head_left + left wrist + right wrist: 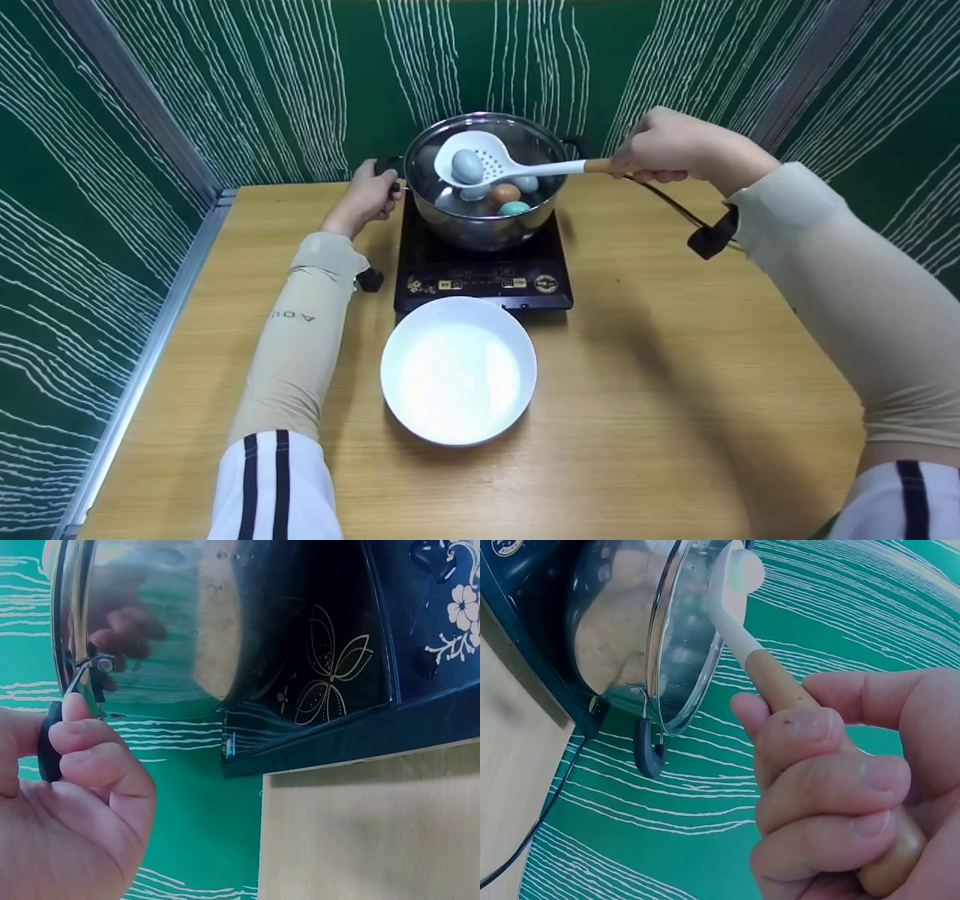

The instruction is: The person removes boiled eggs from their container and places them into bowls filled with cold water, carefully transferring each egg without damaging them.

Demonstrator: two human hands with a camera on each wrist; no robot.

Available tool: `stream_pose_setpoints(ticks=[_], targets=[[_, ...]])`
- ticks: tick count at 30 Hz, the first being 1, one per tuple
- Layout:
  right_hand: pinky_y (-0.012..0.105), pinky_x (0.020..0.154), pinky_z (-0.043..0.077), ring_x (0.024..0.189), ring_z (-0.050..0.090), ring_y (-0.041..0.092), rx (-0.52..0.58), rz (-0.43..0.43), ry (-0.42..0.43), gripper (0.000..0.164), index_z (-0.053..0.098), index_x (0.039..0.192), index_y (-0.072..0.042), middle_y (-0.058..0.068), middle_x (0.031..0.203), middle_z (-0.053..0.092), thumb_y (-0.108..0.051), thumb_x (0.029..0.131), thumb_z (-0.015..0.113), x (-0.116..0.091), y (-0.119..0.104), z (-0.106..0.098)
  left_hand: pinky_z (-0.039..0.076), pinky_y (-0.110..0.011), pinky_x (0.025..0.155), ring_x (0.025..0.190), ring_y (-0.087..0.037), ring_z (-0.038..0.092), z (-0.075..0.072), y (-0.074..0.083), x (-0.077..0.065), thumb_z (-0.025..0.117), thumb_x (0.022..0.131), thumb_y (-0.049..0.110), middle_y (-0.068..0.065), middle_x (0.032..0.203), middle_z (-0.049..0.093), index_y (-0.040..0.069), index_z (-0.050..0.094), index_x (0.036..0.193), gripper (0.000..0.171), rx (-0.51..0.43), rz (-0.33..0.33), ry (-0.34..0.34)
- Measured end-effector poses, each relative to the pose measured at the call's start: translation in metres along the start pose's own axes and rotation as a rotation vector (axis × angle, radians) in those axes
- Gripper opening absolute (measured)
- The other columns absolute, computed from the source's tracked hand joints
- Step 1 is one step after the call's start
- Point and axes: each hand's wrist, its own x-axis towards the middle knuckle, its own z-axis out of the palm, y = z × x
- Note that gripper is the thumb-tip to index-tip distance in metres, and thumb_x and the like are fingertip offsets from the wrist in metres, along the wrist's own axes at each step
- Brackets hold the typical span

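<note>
My right hand point(660, 146) grips the wooden handle of a white slotted spoon point(534, 170). On the spoon's bowl rests a pale bluish egg point(468, 166), held above a steel pot point(487, 231). In the pot lie several eggs, among them a brown egg point(504, 195) and a turquoise egg point(514, 208). My left hand point(373, 193) holds the pot's left black handle point(49, 742), its fingers curled round it. Seen from the right wrist, the egg sits on the spoon beyond my curled fingers point(832, 795).
Under the pot is a black induction cooker point(484, 289) with a cord running off right. A white bowl point(459, 439) stands just in front of it on the wooden table point(660, 450). Green walls point(300, 90) with white lines rise behind and at both sides.
</note>
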Motion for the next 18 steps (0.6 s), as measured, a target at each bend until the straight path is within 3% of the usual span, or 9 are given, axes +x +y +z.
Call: stream_pose_setpoints(ticks=[11, 14, 18], targets=[[0.03, 0.042, 0.032, 0.044, 0.037, 0.013, -0.008, -0.007, -0.001, 0.033, 0.069, 0.108, -0.005, 0.0, 0.063, 0.049, -0.034, 0.097, 0.057, -0.019, 0.004, -0.003, 0.034, -0.024, 0.051, 0.057, -0.011, 0.041, -0.002, -0.003, -0.002, 0.034, 0.107, 0.024, -0.004, 0.082, 0.045, 0.015, 0.025, 0.13, 0.026, -0.074, -0.001, -0.033], [0.03, 0.042, 0.033, 0.043, 0.038, 0.014, -0.019, -0.011, 0.004, 0.033, 0.07, 0.105, -0.005, 0.0, 0.063, 0.05, -0.034, 0.097, 0.059, -0.025, 0.004, -0.003, 0.034, -0.024, 0.052, 0.057, -0.011, 0.041, -0.002, -0.002, -0.003, 0.034, 0.107, 0.025, -0.004, 0.083, 0.045, 0.013, 0.019, 0.142, 0.039, -0.07, -0.007, -0.042], [0.031, 0.042, 0.034, 0.044, 0.039, 0.015, -0.031, -0.014, 0.009, 0.033, 0.071, 0.103, -0.006, 0.0, 0.062, 0.05, -0.036, 0.095, 0.061, -0.031, 0.005, -0.003, 0.035, -0.024, 0.055, 0.061, -0.012, 0.042, -0.003, 0.0, -0.004, 0.034, 0.108, 0.028, -0.003, 0.086, 0.046, 0.015, -0.005, 0.156, 0.064, -0.046, -0.03, -0.056]])
